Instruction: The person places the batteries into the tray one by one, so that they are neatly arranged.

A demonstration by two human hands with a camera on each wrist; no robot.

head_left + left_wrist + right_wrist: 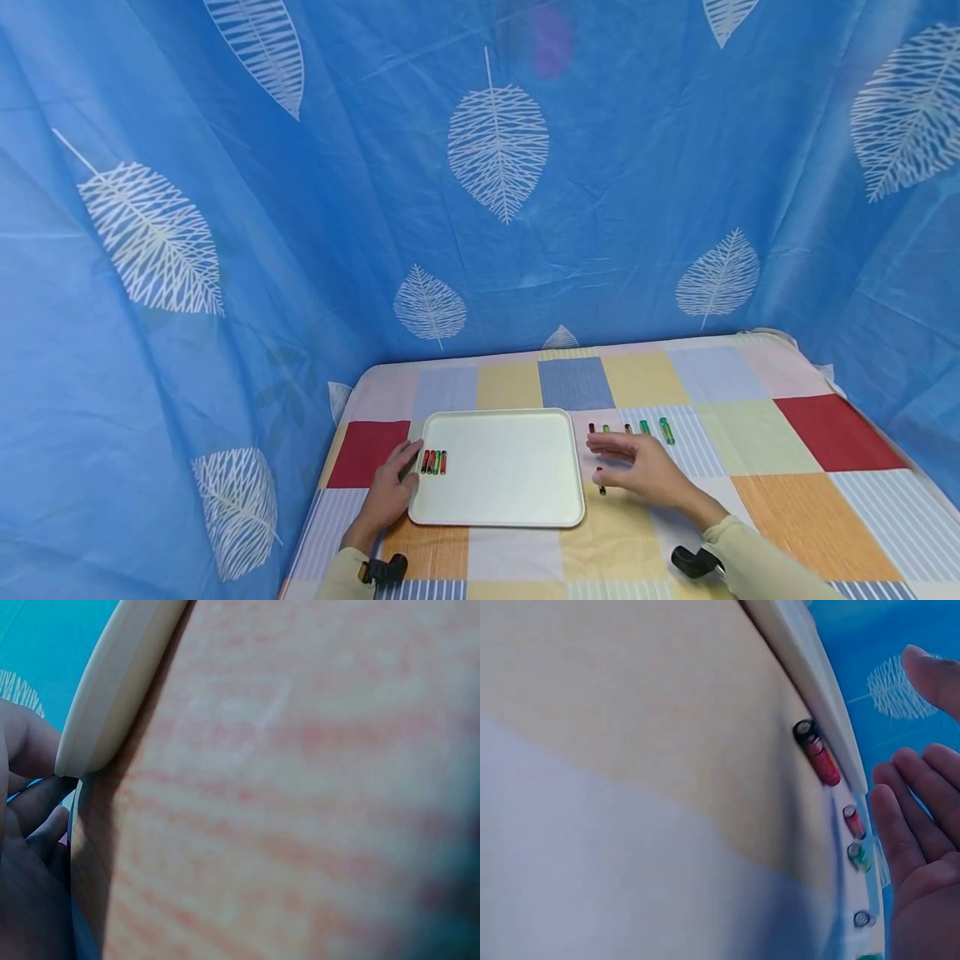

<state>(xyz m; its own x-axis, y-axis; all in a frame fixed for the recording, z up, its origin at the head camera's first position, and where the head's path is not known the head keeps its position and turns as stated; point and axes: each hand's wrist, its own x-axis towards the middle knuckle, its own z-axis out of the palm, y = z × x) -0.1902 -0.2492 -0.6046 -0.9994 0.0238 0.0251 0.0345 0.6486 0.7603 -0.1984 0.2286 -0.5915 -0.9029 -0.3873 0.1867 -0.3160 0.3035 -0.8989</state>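
A white tray (502, 508) lies on the table, with several small batteries (433, 462), red-black and green, side by side near its left edge. My left hand (390, 492) rests at the tray's left rim, thumb and fingers touching it; in the left wrist view the rim partly hides the fingers. Right of the tray, my right hand (645, 471) hovers with fingers extended and nothing held. A red-black battery (819, 754) lies just below its thumb, apart from the hand in the right wrist view. Beyond the fingers lie more batteries, including a green one (667, 431).
A patchwork tablecloth (780, 500) covers the table. Blue curtains (615, 150) with white leaf prints hang behind it and at both sides. Each wrist carries a black camera mount (693, 562).
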